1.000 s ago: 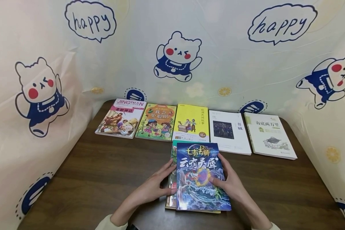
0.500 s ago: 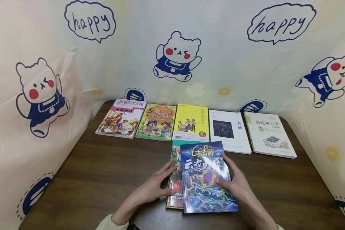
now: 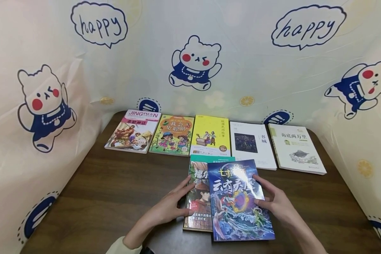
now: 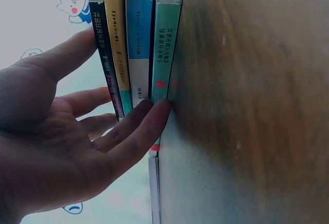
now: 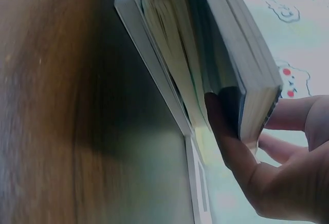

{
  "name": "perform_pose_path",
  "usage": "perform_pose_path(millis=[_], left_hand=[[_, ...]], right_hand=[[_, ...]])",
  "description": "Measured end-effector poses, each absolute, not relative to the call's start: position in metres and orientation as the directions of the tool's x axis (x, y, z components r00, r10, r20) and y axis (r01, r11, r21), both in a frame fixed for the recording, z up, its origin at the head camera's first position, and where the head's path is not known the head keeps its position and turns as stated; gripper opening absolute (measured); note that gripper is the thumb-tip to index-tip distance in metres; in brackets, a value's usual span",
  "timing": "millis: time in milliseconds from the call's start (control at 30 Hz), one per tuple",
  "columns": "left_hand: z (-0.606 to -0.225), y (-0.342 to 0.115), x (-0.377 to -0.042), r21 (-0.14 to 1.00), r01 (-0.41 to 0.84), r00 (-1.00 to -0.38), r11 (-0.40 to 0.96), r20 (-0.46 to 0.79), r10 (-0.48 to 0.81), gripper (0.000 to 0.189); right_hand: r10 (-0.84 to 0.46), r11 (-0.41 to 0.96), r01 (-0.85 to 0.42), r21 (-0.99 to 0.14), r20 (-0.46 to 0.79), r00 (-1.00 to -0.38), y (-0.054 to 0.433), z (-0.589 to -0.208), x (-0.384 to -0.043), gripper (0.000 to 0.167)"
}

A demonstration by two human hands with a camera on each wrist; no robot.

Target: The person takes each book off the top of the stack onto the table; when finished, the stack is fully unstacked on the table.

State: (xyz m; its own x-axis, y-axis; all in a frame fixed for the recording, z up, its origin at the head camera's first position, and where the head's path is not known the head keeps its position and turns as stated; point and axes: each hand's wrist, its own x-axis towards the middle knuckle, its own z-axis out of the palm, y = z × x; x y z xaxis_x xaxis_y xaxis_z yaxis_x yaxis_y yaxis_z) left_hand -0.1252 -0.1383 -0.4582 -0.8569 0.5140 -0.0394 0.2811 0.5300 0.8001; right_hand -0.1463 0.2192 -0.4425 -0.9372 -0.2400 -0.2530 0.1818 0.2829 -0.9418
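My right hand (image 3: 276, 203) pinches a blue-covered book (image 3: 241, 215) by its right edge, thumb on the cover. In the right wrist view the fingers (image 5: 229, 136) reach under this book, which is tilted up with a gap below it. It overlaps the right part of a stack of several books, whose top one is a green-and-brown illustrated book (image 3: 198, 197). Against the left side of that stack rests my left hand (image 3: 168, 208), thumb and relaxed fingers touching the spines. The left wrist view shows those spines, dark, tan, blue-and-white and green (image 4: 167, 44).
Along the back of the brown table (image 3: 114, 197) lies a row of books: a pink-and-white one (image 3: 133, 132), an orange-and-green one (image 3: 172, 135), a yellow one (image 3: 211, 135), a white one (image 3: 253, 144) and a cream one (image 3: 297, 148). A cartoon-printed curtain (image 3: 146, 63) surrounds the table.
My right hand has drawn the blue book rightward and slightly toward me off the stack, uncovering more of the green-and-brown book. The left hand stays at the spines.
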Motion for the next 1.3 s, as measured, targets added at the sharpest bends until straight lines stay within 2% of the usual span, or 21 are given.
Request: perform_pose_path(millis=[233, 467, 700, 1033, 1300], left_hand=[[-0.461, -0.139, -0.126, 0.806, 0.277, -0.855, 0.524, -0.042, 0.517, 0.077], [-0.461, -0.14, -0.126, 0.814, 0.269, -0.853, 0.516, -0.048, 0.52, 0.078], [-0.46, -0.14, -0.126, 0.813, 0.265, -0.856, 0.519, -0.05, 0.515, 0.078], [-0.461, -0.14, -0.126, 0.816, 0.271, -0.854, 0.511, -0.041, 0.518, 0.078], [-0.461, -0.14, -0.127, 0.816, 0.271, -0.853, 0.511, -0.043, 0.521, 0.078]], right_hand=[[-0.222, 0.245, 0.252, -0.936, -0.307, -0.926, 0.242, -0.435, -0.142, 0.077], [-0.211, 0.303, 0.175, -0.937, -0.246, -0.946, 0.262, -0.423, -0.139, 0.077], [-0.185, 0.287, 0.175, -0.942, -0.234, -0.954, 0.285, -0.41, -0.14, 0.079], [-0.082, 0.388, 0.121, -0.914, -0.164, -0.983, 0.318, -0.396, -0.14, 0.078], [0.024, 0.536, 0.161, -0.829, -0.176, -0.984, 0.342, -0.39, -0.143, 0.078]])
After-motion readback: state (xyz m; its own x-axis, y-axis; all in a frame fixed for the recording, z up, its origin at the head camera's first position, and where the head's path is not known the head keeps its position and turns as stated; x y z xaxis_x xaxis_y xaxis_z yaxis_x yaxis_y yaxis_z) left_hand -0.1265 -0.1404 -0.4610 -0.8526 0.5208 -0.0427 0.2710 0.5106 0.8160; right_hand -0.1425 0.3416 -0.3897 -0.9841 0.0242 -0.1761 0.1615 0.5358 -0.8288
